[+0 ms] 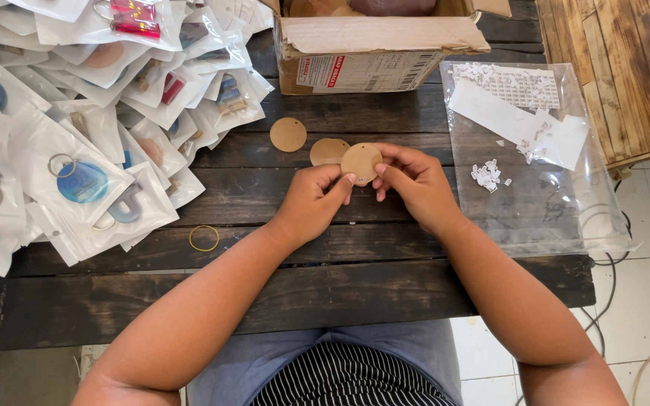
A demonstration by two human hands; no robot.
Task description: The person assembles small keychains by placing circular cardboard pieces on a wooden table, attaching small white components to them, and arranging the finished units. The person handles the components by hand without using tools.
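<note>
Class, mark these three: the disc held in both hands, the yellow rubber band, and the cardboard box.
held disc (pixel 360 161), head view, bare centre of its face
yellow rubber band (pixel 192 239), head view, left side of loop
cardboard box (pixel 370 71), head view, front wall

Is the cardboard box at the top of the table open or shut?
Open: the cardboard box has its front flap folded outward, and brownish contents show inside.

Dark plank table (pixel 355 297), pouches (pixel 77 143), box (pixel 370 56), discs (pixel 288 134)

Dark, weathered wooden plank table (pixel 385 293) over pale tiled floor (pixel 641 331), lighter slatted wooden furniture (pixel 626 68) alongside, daylight-lit
</note>
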